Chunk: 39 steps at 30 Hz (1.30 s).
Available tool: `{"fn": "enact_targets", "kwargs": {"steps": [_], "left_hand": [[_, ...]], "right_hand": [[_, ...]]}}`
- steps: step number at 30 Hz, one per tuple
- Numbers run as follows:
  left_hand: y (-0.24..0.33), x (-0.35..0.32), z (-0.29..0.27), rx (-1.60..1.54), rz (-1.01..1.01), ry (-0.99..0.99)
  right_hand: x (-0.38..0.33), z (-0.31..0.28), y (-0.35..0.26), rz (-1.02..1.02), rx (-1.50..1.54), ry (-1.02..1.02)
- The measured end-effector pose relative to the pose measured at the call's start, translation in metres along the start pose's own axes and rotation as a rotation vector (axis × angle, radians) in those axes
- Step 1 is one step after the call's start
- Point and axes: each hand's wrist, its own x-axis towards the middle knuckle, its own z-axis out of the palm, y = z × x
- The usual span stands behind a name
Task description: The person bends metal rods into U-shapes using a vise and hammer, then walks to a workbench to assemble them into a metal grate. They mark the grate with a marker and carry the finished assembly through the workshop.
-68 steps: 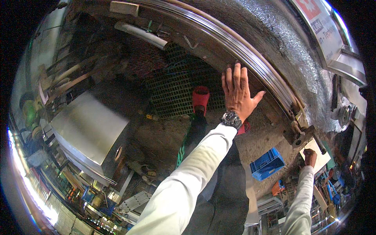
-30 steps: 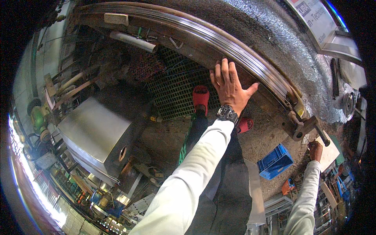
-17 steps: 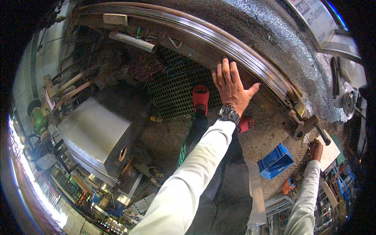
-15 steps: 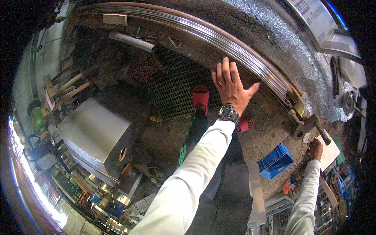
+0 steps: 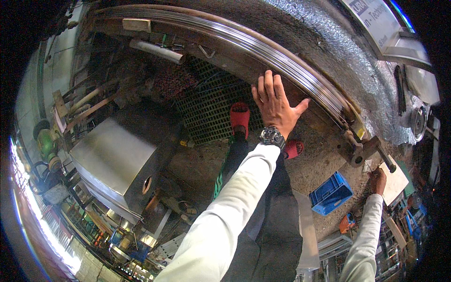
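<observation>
My left hand lies with its fingers spread against the near side of a long rust-brown metal beam. A dark watch sits on that wrist. Along the beam's top runs a bundle of shiny thin metal rods, just past my fingertips. At the lower right, my right hand is closed, its fingers curled and partly hidden; what they hold, if anything, I cannot make out. Just above it is a heavy metal bracket with a round bar at the beam's right end. A pale board lies beside this hand.
A blue plastic crate stands on the floor between my arms. To the left is a large sheet-metal box. Black grating covers the floor near my red shoe. Crinkled silver foil lies beyond the beam.
Hardly anything differs. The view has shifted very slightly; both hands keep their places and poses.
</observation>
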Motion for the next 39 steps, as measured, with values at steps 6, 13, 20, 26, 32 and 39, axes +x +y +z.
{"fn": "enact_targets", "kwargs": {"steps": [6,13,20,26,32,39], "left_hand": [[-0.012,0.007,-0.006,-0.010,-0.008,0.027],[-0.022,0.011,-0.012,0.035,-0.001,0.004],[-0.018,0.008,-0.010,0.011,-0.001,0.000],[-0.016,0.007,-0.011,0.029,0.002,-0.003],[-0.014,0.007,-0.010,0.031,-0.008,0.005],[-0.015,0.008,-0.010,0.035,-0.014,-0.007]], "right_hand": [[-0.009,0.001,-0.002,-0.006,0.291,-0.033],[-0.001,-0.001,-0.024,-0.033,0.211,-0.129],[-0.003,0.010,0.002,0.032,0.312,-0.091],[-0.006,0.008,-0.007,0.034,0.320,-0.095],[-0.007,0.000,-0.019,0.035,0.305,-0.128],[-0.008,0.009,-0.004,0.070,0.374,-0.131]]}}
